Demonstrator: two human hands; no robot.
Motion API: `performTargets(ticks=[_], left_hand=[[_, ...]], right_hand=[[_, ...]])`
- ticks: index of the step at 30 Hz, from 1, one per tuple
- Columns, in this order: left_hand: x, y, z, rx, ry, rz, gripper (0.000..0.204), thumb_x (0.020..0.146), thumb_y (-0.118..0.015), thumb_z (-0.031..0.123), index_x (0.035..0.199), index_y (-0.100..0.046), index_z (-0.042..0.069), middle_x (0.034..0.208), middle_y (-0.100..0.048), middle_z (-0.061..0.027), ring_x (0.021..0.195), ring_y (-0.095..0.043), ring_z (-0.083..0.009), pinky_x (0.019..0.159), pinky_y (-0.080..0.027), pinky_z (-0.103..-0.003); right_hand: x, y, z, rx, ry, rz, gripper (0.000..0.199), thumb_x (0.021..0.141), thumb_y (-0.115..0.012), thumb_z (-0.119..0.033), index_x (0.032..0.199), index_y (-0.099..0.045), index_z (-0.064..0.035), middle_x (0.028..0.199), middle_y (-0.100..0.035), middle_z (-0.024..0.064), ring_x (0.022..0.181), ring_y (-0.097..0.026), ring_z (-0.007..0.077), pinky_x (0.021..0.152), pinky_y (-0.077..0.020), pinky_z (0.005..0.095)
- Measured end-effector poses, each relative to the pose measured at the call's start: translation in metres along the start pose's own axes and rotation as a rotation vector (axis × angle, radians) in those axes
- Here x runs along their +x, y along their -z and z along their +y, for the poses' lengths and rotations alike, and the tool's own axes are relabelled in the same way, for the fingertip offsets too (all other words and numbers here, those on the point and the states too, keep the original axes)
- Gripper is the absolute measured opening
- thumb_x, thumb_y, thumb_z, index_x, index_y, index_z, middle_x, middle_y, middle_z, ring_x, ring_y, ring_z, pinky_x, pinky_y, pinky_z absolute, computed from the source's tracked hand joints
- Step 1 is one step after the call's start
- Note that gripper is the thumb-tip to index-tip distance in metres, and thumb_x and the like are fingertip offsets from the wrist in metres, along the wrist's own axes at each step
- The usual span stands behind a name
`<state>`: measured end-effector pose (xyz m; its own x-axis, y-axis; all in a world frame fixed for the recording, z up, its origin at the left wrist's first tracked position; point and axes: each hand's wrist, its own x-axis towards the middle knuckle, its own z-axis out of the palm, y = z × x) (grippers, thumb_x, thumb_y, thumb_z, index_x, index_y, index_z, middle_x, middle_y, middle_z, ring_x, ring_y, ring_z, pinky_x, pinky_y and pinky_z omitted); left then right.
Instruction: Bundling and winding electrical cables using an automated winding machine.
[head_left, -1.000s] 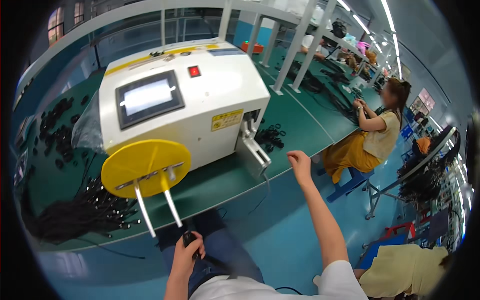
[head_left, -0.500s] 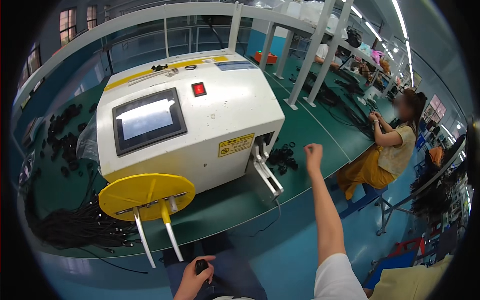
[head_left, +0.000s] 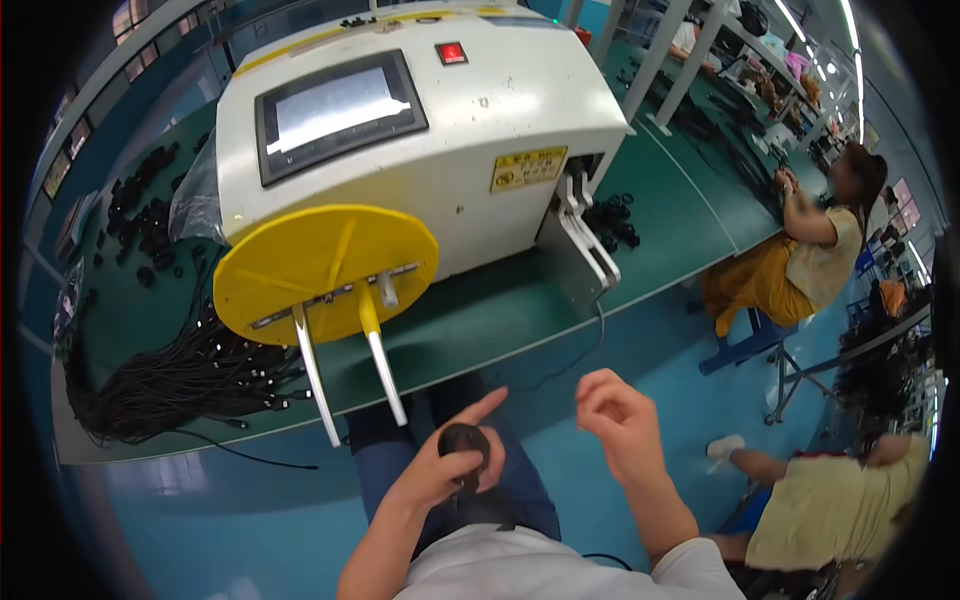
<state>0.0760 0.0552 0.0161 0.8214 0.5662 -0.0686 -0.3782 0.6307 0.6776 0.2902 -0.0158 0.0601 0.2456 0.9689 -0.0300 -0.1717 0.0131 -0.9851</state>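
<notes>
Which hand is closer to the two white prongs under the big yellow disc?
Left. The left hand, gripping a small black coil, sits just below-right of the white prongs. The empty right hand is farther right.

A rectangular screen (head_left: pixel 340 110) with a dark frame and pale glowing face sits on the white machine (head_left: pixel 480 150), upper left of its sloped front; a yellow rectangular label (head_left: pixel 528 168) with dark print sticks low on its right side
</notes>
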Motion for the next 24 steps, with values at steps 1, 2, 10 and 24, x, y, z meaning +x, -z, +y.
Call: performTargets(ticks=[1,2,10,24], left_hand=[[0.0,0.002,-0.003,-0.04,-0.038,-0.002,0.078,0.073,-0.057,0.014,0.141,-0.022,0.001,0.064,-0.051,-0.0084,0.053,-0.046,-0.015,0.048,-0.038,-0.026],[-0.004,0.004,-0.007,-0.079,-0.077,-0.001,0.077,0.074,-0.057,0.015,0.141,-0.023,0.001,0.063,-0.05,-0.0081,0.052,-0.045,-0.015,0.046,-0.037,-0.027],[-0.05,0.045,-0.012,-0.164,-0.188,0.141,0.064,0.08,-0.058,0.019,0.137,-0.033,0.003,0.065,-0.049,-0.0083,0.056,-0.044,-0.0157,0.048,-0.038,-0.03],[-0.077,0.067,-0.035,0.031,-0.117,0.605,0.015,0.075,-0.051,0.007,0.088,-0.045,0.003,0.066,-0.042,-0.0082,0.059,-0.043,-0.0179,0.048,-0.038,-0.031]], right_hand=[[0.0,-0.002,0.01,0.004,-0.012,0.013,0.009,0.071,-0.06,0.006,0.074,-0.056,-0.0007,0.095,-0.049,0.0076,0.078,-0.049,0.0124,0.068,-0.0407,0.0231],[0.006,-0.003,0.025,-0.01,-0.041,0.003,0.007,0.073,-0.06,0.005,0.076,-0.057,-0.0005,0.093,-0.051,0.0072,0.077,-0.05,0.0117,0.067,-0.0415,0.0228],[0.018,-0.009,0.096,-0.13,-0.251,-0.034,0.007,0.081,-0.06,-0.003,0.088,-0.06,-0.0012,0.085,-0.059,0.0034,0.076,-0.055,0.009,0.066,-0.0435,0.0224],[0.117,0.107,0.039,-0.403,0.329,0.532,0.01,0.086,-0.054,-0.004,0.089,-0.06,0.0029,0.07,-0.058,0.0032,0.062,-0.055,0.0096,0.058,-0.044,0.0225]])
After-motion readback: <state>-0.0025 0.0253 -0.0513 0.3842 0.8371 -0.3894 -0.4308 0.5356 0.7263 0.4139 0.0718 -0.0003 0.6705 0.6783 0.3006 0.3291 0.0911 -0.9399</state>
